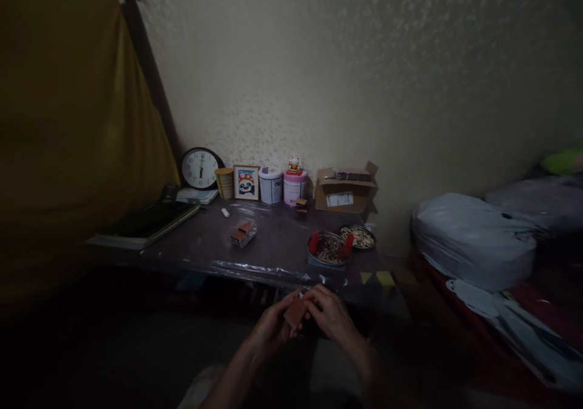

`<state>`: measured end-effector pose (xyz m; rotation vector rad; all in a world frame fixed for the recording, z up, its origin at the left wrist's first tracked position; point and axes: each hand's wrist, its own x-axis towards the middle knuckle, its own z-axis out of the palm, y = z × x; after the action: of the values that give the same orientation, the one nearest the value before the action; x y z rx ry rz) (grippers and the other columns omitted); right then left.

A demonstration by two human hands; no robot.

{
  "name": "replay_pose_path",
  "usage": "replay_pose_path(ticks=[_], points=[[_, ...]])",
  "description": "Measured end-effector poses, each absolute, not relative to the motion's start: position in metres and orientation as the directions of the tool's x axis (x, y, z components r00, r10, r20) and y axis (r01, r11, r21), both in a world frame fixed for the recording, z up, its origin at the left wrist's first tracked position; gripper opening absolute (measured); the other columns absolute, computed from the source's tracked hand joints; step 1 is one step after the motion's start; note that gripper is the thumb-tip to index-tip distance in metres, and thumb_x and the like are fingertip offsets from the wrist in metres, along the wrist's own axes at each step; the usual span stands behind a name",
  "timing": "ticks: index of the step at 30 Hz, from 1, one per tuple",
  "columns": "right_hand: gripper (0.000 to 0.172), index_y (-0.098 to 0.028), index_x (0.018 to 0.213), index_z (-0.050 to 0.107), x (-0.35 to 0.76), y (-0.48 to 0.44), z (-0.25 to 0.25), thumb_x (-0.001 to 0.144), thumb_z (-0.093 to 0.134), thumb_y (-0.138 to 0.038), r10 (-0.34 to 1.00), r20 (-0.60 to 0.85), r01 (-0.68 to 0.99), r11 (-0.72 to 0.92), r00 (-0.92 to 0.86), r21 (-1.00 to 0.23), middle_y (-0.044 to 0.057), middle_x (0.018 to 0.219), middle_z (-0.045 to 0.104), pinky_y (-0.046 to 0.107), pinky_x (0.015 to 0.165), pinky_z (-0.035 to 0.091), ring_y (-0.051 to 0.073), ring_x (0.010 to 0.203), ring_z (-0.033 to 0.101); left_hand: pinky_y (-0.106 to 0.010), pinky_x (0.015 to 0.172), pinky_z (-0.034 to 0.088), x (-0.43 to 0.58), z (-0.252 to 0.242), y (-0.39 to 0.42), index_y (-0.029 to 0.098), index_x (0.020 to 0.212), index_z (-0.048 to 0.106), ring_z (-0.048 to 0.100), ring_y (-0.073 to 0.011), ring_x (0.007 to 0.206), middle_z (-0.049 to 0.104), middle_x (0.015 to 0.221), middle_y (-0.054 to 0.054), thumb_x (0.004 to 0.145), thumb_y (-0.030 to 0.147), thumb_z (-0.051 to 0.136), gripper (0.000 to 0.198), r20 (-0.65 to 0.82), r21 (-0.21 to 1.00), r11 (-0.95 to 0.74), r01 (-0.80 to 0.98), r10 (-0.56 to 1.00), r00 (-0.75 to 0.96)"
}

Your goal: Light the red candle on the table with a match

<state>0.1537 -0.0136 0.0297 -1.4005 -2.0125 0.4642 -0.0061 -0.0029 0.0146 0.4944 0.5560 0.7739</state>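
Observation:
Just in front of the table edge, my left hand [277, 321] is closed around a small reddish-brown matchbox [295, 313], held tilted. My right hand [328, 313] has its fingers pinched at the box's upper end, where a small white bit shows; I cannot make out whether that is the inner tray. Past my hands on the table sits a round tray of dark-tipped matchsticks [331, 250] with two red objects at its rim. Behind it stands a second round tray of pale sticks [357, 237]. More matchboxes [243, 233] lie in clear plastic wrap to the left.
Along the wall stand a clock [200, 169], a framed panda picture [246, 183], two tins [271, 186], and an open cardboard box [345, 192]. Yellow paper pieces [385, 278] lie at the table's right corner. White bags [473, 239] are piled at right; a yellow curtain [77, 124] hangs left.

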Motion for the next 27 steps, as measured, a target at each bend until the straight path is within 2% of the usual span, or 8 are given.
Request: replay_pose_path(ticks=[4,10,20,27], points=[[0.011,-0.023,0.082,0.060,0.157,-0.013,0.028,0.083,0.049,-0.020,0.934,0.261,0.728,0.354,-0.243,-0.587,-0.001,0.084,0.057,0.021,0.068,0.041,0.013,0.077,0.058,-0.018,0.040,0.036,-0.006,0.005,-0.001,0.014,0.126,0.039,0.058,-0.0121,0.046,0.068,0.070,-0.009,0.082,0.027,0.045,0.046,-0.279,0.625,0.618,-0.477,0.747,0.603],[0.014,-0.022,0.074,0.059,0.159,-0.016,0.031,0.083,0.047,-0.021,0.942,0.207,0.758,0.337,-0.266,-0.559,-0.001,0.081,0.056,0.021,0.067,0.039,0.012,0.074,0.057,-0.018,0.038,0.034,-0.004,-0.007,0.003,0.012,0.126,0.041,0.058,-0.0133,0.046,0.068,0.067,-0.010,0.080,0.031,0.046,0.050,-0.266,0.663,0.603,-0.444,0.744,0.613],[0.017,-0.023,0.078,0.059,0.160,-0.017,0.031,0.086,0.044,-0.023,0.934,0.202,0.776,0.356,-0.293,-0.520,-0.001,0.082,0.056,0.021,0.068,0.039,0.013,0.076,0.057,-0.018,0.035,0.033,-0.001,-0.002,0.002,0.014,0.126,0.038,0.056,-0.0124,0.043,0.067,0.066,-0.007,0.081,0.032,0.043,0.048,-0.291,0.693,0.589,-0.416,0.756,0.586],[0.015,-0.022,0.079,0.058,0.161,-0.016,0.030,0.085,0.045,-0.024,0.940,0.187,0.776,0.342,-0.287,-0.530,-0.001,0.081,0.058,0.022,0.069,0.039,0.013,0.077,0.057,-0.017,0.034,0.031,0.000,-0.006,0.004,0.011,0.109,0.052,0.054,-0.0107,0.040,0.066,0.063,-0.007,0.081,0.034,0.042,0.037,-0.298,0.711,0.585,-0.389,0.753,0.587]])
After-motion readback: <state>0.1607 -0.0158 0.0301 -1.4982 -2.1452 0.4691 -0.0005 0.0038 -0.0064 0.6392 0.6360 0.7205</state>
